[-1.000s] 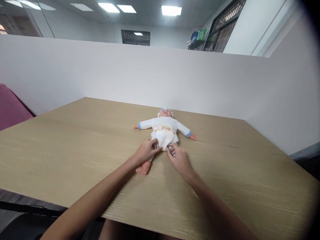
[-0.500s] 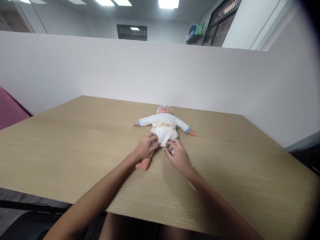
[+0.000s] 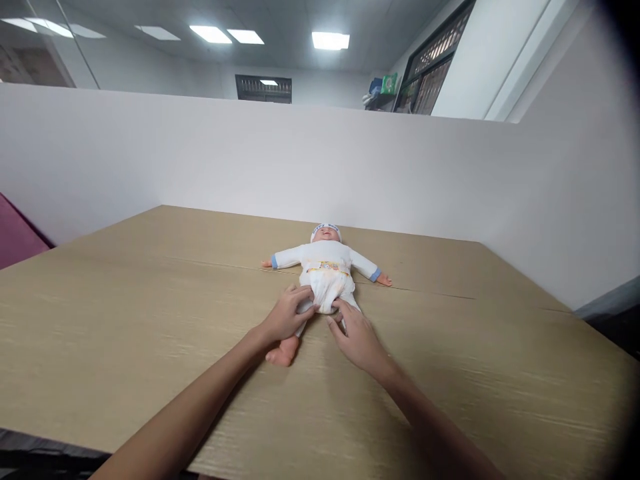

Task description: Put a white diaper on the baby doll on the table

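Our left hand (image 3: 283, 319) and right hand (image 3: 356, 335) each pinch the diaper (image 3: 327, 291) at the doll's (image 3: 325, 270) crotch, the doll lying face-up mid-table (image 3: 125, 320). We judge we're fitting it; next, smoothing the leg edges evenly.

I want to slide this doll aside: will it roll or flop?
The doll lies flat with arms spread, so it probably won't roll. Its moulded limbs look stiff. The soft diaper may bunch where the left hand and right hand press.
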{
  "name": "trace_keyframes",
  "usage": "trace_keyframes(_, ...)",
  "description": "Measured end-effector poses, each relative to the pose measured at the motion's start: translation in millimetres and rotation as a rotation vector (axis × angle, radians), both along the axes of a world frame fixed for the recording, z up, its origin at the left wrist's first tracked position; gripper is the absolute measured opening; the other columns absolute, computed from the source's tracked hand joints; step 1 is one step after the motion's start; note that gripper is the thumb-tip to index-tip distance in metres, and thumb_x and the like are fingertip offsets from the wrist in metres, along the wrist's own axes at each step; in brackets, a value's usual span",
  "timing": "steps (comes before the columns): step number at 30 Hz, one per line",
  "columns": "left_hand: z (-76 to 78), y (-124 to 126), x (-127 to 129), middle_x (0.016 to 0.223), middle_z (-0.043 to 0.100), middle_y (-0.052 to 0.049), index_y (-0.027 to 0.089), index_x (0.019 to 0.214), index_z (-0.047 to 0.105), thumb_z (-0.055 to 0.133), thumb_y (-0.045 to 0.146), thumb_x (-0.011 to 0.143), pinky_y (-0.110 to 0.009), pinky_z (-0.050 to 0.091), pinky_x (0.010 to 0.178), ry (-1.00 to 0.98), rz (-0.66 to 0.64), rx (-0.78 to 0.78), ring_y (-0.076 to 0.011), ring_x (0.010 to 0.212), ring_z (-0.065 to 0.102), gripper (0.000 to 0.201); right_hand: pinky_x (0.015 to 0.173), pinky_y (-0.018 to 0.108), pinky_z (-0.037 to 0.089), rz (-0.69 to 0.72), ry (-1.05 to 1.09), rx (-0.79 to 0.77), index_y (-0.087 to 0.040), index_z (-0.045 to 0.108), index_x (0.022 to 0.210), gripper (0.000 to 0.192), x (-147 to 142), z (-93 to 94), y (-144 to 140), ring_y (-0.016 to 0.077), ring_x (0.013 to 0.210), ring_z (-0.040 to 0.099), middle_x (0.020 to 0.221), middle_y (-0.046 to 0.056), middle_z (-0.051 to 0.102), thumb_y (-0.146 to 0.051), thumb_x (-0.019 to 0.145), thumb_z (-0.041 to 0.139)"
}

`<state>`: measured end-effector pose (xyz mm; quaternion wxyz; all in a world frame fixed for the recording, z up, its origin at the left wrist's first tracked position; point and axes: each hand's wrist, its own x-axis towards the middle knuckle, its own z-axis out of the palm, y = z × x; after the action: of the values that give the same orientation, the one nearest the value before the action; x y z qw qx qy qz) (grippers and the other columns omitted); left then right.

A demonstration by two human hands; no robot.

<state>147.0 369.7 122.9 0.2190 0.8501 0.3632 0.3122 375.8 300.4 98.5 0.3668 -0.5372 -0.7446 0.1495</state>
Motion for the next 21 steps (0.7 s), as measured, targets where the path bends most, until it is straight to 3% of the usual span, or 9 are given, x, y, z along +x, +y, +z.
trace_keyframes(2, -2.2, 0.7, 0.6, 0.100, 0.071, -0.006, 0.024, 0.098, 0.069, 0.064, 0.050, 0.106, -0.043, 0.047, 0.096, -0.006, 0.041, -0.028, -0.0280, 0.101, 0.061, 0.027, 0.098, 0.045, 0.059, -0.018, 0.035, -0.014, -0.023, 0.067, 0.126, 0.023, 1.3, -0.4, 1.4, 0.0300, 0.100, 0.077, 0.110, 0.010, 0.080, -0.033, 0.107, 0.057)
trace_keyframes(8, -16.0, 2.7, 3.4, 0.115, 0.069, -0.006, 0.024, 0.117, 0.060, 0.073, 0.048, 0.099, -0.040, 0.050, 0.098, -0.218, 0.123, -0.107, -0.0245, 0.106, 0.062, 0.033, 0.075, 0.035, 0.057, -0.067, 0.296, -0.082, -0.026, 0.063, 0.114, 0.023, 7.7, -4.7, 11.1, 0.0246, 0.084, 0.075, 0.098, 0.005, 0.078, -0.047, 0.106, 0.058)
trace_keyframes(15, -24.4, 2.1, 10.8, 0.132, 0.069, -0.009, 0.024, 0.123, 0.051, 0.082, 0.052, 0.092, -0.041, 0.051, 0.114, -0.471, 0.171, -0.252, -0.0237, 0.122, 0.070, 0.052, 0.074, 0.037, 0.058, -0.174, 0.410, -0.048, -0.025, 0.057, 0.115, 0.036, 10.9, 0.6, 14.4, 0.0239, 0.077, 0.073, 0.101, 0.008, 0.081, -0.051, 0.095, 0.071)
trace_keyframes(18, -17.9, -3.2, 14.2, 0.118, 0.077, -0.007, 0.023, 0.124, 0.058, 0.080, 0.053, 0.093, -0.044, 0.050, 0.111, -0.377, 0.264, -0.292, -0.0260, 0.114, 0.073, 0.048, 0.073, 0.037, 0.055, -0.210, 0.327, -0.023, -0.024, 0.062, 0.111, 0.028, 11.5, 4.3, 11.0, 0.0243, 0.074, 0.073, 0.098, 0.008, 0.083, -0.048, 0.097, 0.069)
trace_keyframes(21, -8.0, -10.0, 16.9, 0.117, 0.081, -0.007, 0.023, 0.117, 0.071, 0.076, 0.055, 0.096, -0.050, 0.042, 0.115, -0.169, 0.340, -0.250, -0.0308, 0.118, 0.071, 0.038, 0.074, 0.037, 0.051, -0.229, 0.164, 0.011, -0.024, 0.069, 0.106, 0.019, 11.4, 5.2, 7.3, 0.0251, 0.076, 0.073, 0.097, 0.007, 0.084, -0.042, 0.103, 0.066)
